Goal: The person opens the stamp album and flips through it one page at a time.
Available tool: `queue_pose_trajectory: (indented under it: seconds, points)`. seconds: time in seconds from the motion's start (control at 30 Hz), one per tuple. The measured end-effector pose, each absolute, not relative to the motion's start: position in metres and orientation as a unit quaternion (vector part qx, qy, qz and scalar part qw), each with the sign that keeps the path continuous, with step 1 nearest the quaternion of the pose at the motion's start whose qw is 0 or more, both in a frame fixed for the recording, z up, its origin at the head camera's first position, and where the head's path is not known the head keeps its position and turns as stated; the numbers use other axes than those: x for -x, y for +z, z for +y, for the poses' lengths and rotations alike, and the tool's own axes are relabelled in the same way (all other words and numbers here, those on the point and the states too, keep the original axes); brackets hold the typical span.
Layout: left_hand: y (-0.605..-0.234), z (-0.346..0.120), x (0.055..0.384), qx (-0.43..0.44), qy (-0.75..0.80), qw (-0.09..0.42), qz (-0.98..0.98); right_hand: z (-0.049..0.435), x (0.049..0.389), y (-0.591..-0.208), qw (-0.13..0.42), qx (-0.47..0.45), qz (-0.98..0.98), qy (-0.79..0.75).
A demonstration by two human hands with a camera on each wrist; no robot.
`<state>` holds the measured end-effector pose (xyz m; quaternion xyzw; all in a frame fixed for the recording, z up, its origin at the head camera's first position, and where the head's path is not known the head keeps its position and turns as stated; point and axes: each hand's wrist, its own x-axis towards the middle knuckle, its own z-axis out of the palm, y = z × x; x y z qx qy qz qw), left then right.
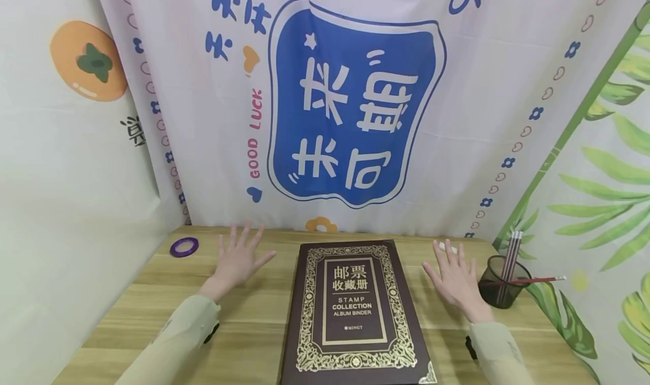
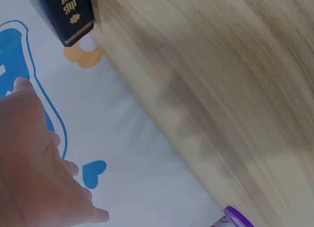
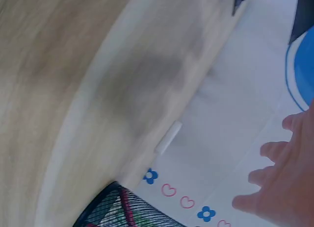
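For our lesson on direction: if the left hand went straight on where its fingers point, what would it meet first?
Probably the cloth: the left hand points towards it and nothing shows between them, though how far off it is stays unclear.

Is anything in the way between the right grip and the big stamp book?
Nothing visible: only wooden tabletop shows between the right grip and the stamp album. The mesh cup stands on the other side.
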<state>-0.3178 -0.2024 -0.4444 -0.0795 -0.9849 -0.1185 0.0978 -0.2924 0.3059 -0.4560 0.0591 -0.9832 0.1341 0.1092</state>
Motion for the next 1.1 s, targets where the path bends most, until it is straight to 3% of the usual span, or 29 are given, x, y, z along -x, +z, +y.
queue_pose_trajectory:
  seconds: [0.43, 0.73, 1.1]
  points:
    - [-0.459, -0.174, 0.293, 0.171, -0.144, 0.109, -0.969, 0.28, 0.278, -0.442, 0.091, -0.148, -0.96, 0.218]
    - [-0.451, -0.133, 0.259, 0.248, -0.144, 0.052, -0.957, 0.269, 0.271, -0.439, 0.007, -0.143, -0.936, 0.323]
    - [-0.452, -0.105, 0.226, 0.33, -0.139, 0.018, -0.933, 0.265, 0.266, -0.429, -0.116, -0.128, -0.86, 0.481]
